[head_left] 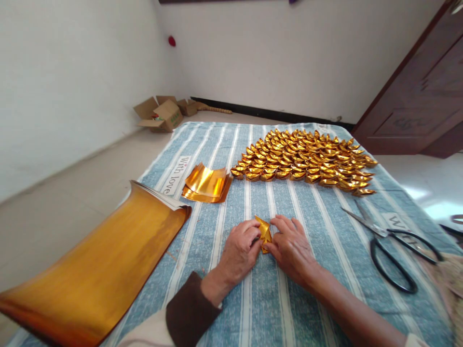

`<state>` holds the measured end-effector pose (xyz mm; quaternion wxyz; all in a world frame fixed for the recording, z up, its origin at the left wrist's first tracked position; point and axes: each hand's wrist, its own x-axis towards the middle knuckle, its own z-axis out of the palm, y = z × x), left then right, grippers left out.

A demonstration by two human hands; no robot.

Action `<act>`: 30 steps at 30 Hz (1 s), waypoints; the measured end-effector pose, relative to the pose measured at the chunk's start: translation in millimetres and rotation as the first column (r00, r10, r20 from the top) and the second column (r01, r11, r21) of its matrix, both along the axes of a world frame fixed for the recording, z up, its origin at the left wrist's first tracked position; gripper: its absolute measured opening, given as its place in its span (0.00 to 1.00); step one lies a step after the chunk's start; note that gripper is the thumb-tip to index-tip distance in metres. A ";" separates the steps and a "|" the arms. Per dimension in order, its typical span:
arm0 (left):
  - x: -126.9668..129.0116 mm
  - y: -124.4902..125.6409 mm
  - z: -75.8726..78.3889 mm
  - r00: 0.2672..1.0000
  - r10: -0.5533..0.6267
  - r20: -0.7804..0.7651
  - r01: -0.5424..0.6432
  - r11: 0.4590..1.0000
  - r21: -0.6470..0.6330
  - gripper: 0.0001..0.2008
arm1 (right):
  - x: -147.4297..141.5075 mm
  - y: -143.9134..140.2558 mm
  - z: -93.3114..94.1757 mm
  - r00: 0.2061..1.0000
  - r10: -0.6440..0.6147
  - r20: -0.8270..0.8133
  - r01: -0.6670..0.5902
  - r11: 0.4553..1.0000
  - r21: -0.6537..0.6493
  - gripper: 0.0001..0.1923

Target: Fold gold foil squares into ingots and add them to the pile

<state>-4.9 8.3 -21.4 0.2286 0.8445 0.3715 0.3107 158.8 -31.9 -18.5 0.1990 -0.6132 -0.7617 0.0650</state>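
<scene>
My left hand (239,250) and my right hand (291,246) pinch a small folded piece of gold paper (264,231) between them, low over a blue-and-white striped cloth (282,308). Both hands have fingers closed on the paper's edges. Farther away on the cloth lies a large heap of finished gold paper ingots (304,161). A small stack of cut gold paper squares (206,184) sits to the left of the heap.
A big curled stack of gold foil sheets (97,270) lies at the left front. Black-handled scissors (392,241) rest on the right. Open cardboard boxes (161,114) stand on the floor by the wall. A dark wooden door (423,96) is at the right.
</scene>
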 end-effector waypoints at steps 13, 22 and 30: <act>-4.1 -4.8 0.8 0.992 -0.019 -0.127 0.033 0.994 0.105 0.07 | 0.7 -0.2 -1.6 0.999 0.003 -0.033 -0.003 1.000 0.013 0.06; -9.8 -8.7 3.4 0.986 -0.040 -0.164 0.065 0.987 0.147 0.09 | 0.7 -0.4 -3.5 0.998 -0.005 -0.061 0.005 1.000 0.011 0.07; -10.1 -9.0 5.0 0.986 -0.041 -0.161 0.065 0.987 0.146 0.09 | 1.0 -0.6 -2.9 0.999 0.003 -0.049 -0.002 1.000 0.017 0.08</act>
